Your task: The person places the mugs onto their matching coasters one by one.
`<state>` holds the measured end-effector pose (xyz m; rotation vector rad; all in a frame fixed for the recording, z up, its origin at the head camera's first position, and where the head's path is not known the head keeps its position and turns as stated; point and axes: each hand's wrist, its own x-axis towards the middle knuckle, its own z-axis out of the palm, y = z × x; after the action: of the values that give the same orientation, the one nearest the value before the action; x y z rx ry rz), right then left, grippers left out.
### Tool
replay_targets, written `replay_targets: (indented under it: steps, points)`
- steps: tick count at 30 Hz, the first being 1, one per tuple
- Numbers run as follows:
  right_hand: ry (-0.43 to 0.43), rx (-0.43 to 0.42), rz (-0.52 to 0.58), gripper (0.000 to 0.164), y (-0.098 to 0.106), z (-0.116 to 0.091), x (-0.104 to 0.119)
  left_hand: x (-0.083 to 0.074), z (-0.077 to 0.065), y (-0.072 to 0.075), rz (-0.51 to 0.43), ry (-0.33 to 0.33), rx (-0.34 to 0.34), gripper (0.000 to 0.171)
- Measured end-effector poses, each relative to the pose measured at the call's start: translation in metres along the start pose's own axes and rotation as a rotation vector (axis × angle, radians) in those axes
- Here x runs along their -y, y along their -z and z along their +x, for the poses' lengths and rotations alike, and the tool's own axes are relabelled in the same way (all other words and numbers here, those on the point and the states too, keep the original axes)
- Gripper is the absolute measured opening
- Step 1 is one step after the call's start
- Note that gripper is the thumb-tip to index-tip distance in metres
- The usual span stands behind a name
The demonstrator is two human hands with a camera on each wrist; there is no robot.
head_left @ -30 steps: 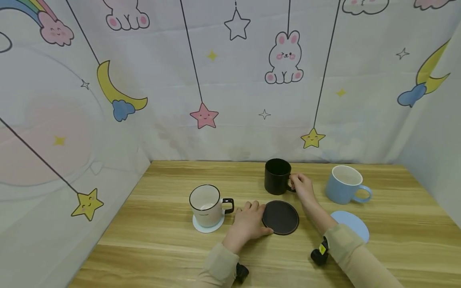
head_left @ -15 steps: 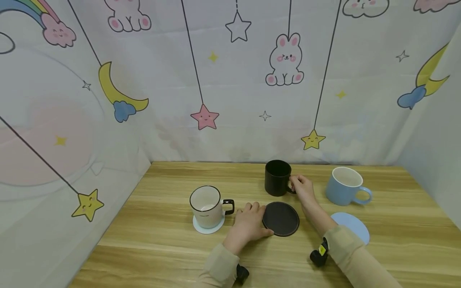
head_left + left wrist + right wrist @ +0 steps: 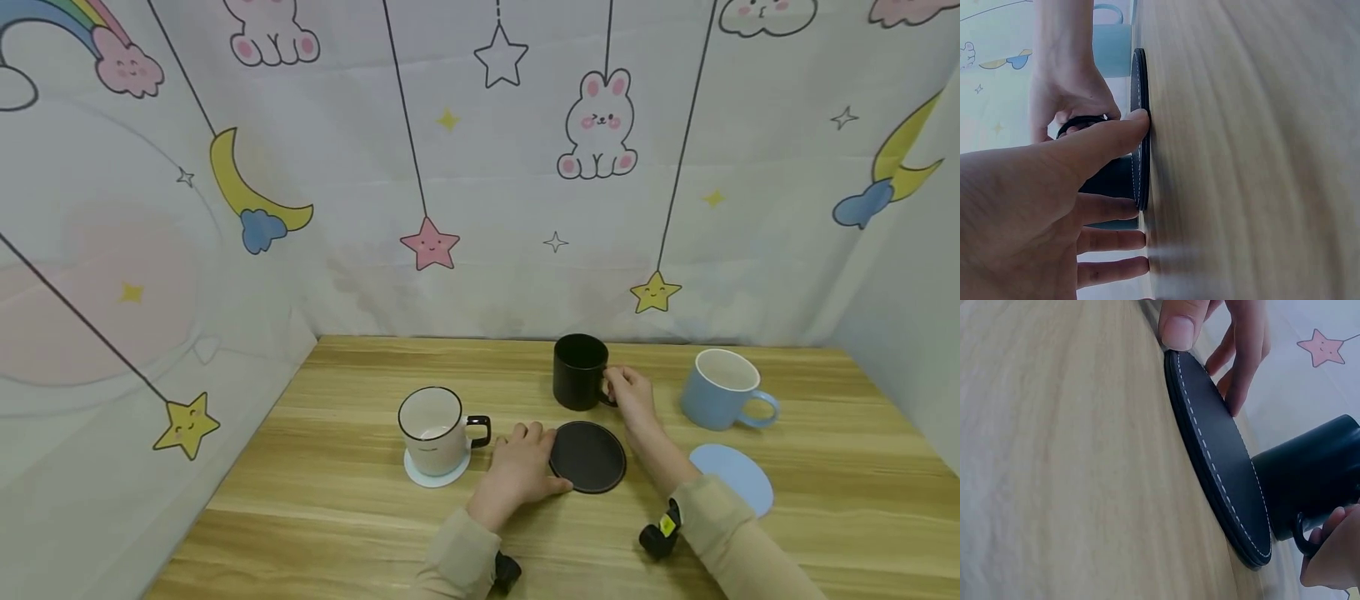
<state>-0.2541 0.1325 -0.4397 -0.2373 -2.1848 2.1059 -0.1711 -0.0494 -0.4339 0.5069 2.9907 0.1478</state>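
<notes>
A black mug (image 3: 579, 375) stands upright at the back of the wooden table. My right hand (image 3: 630, 393) grips its handle, with the fingers through the loop in the left wrist view. In front of the mug lies a round black coaster (image 3: 588, 457) with white stitching along its rim (image 3: 1219, 465). My left hand (image 3: 519, 467) rests at the coaster's left side, fingers spread. Its thumb (image 3: 1129, 128) touches the near rim and the index finger meets the left rim, while the other fingers reach down to the table beside it.
A white mug (image 3: 432, 429) with a black rim and handle stands on a pale coaster (image 3: 420, 477) at the left. At the right is a blue mug (image 3: 716, 396), with a light-blue coaster (image 3: 738, 475) before it, partly behind my right sleeve. A patterned curtain (image 3: 495, 167) hangs behind the table (image 3: 322, 517).
</notes>
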Motion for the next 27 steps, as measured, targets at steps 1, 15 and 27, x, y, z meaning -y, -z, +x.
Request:
replay_targets:
  steps: [1,15,27]
  points:
    - [0.001,-0.003,0.004,0.032,-0.0004,-0.0002,-0.0002,-0.0001,0.0,-0.0002,0.003,0.0,0.0,0.077]
    - [-0.011,-0.057,0.056,0.036,-0.007,0.002,-0.0043,0.0001,-0.0008,-0.0004,0.002,0.008,0.007,0.076]
    - [0.017,-0.076,0.146,0.04,-0.0053,0.0011,-0.0062,-0.0001,-0.0012,0.0003,0.006,0.001,0.002,0.077]
